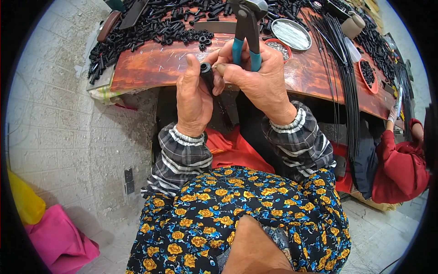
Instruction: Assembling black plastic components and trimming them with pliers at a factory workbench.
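My left hand (192, 102) is closed round a black hollow tube (206, 72), its open end tilted up toward me just past the table's near edge. My right hand (264, 84) grips pliers (246, 32) with teal handles, their jaws pointing up and away. The thumb and forefinger of that same hand pinch close beside the tube's open end. Whether a small piece is between those fingertips, I cannot tell. Beyond my hands, a cluster of small black ring-like parts (203, 41) lies on the reddish wooden table (146, 64).
Black tubular pieces (157, 23) are heaped along the far side. A round dish (292, 34) holds thin whitish strips, next to a red-rimmed bowl (279, 48) of small bits. Long black rods (349, 91) hang over the near edge. A co-worker in red (401, 169) sits at right.
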A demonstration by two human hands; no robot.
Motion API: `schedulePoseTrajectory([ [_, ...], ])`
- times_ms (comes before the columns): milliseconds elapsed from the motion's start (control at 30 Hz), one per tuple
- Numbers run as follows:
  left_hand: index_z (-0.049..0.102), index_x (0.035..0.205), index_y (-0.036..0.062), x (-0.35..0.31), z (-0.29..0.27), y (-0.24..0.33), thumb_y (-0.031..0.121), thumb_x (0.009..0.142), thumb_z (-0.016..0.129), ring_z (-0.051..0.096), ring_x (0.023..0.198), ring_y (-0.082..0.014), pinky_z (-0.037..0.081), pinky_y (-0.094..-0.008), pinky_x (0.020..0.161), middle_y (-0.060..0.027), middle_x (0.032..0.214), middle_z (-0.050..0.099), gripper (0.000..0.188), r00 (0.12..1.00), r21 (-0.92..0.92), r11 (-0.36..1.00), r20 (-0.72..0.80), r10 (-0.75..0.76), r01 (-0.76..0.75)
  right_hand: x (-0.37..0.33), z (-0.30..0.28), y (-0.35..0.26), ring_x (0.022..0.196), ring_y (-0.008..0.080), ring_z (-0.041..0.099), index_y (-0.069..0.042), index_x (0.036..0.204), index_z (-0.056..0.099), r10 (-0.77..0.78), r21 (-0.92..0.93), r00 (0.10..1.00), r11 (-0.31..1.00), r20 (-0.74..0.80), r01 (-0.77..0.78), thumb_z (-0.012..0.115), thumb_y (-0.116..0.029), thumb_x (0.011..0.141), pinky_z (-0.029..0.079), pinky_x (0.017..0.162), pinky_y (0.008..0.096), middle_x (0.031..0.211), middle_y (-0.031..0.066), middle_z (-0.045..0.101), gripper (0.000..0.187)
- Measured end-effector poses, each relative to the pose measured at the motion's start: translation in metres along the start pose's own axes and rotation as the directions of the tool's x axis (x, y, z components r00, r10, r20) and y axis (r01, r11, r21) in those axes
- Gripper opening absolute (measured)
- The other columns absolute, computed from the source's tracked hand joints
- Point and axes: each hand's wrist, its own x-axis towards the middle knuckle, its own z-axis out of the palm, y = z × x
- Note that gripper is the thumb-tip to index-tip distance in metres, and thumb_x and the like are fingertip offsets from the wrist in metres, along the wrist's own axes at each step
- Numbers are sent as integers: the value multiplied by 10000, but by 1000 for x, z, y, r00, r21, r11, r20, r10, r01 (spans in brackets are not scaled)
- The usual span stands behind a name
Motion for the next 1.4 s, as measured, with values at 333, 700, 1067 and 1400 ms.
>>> schedulePoseTrajectory([
  [333, 539, 1192, -114, 0, -1, 0, 526, 953, 448, 429, 597, -67, 309, -224, 539, 14, 645, 507, 690, 1000, -3, 1000, 23, -14, 14, 1, -5, -3, 659, 135, 637, 38, 895, 597, 70, 61, 997, 996, 18, -71, 612, 60, 800, 536, 583, 261, 915, 147, 673, 99],
  [700, 544, 1197, -100, 0, -1, -1, 524, 953, 448, 443, 614, -70, 314, -224, 545, 13, 653, 510, 678, 999, -10, 1000, 35, -26, 26, 1, -8, -3, 669, 109, 627, 20, 896, 606, 77, 34, 997, 996, 24, -77, 635, 49, 779, 492, 590, 225, 925, 138, 684, 124],
  [1067, 553, 1195, -83, -2, -2, -2, 523, 957, 441, 422, 603, -63, 306, -219, 541, 21, 660, 511, 660, 998, -18, 1000, 68, -16, 17, -1, -8, 1, 638, 150, 638, 41, 923, 581, 51, 38, 997, 998, 55, -53, 608, 57, 812, 541, 546, 273, 931, 173, 657, 116],
  [1400, 567, 1182, -63, -6, 9, -3, 554, 931, 468, 381, 509, -56, 279, -218, 476, 28, 619, 493, 673, 1000, 86, 996, -24, 20, -18, -5, -8, 6, 625, 150, 623, 64, 906, 584, -76, -77, 993, 994, 93, 83, 602, 71, 814, 552, 533, 278, 900, 161, 642, 93],
])
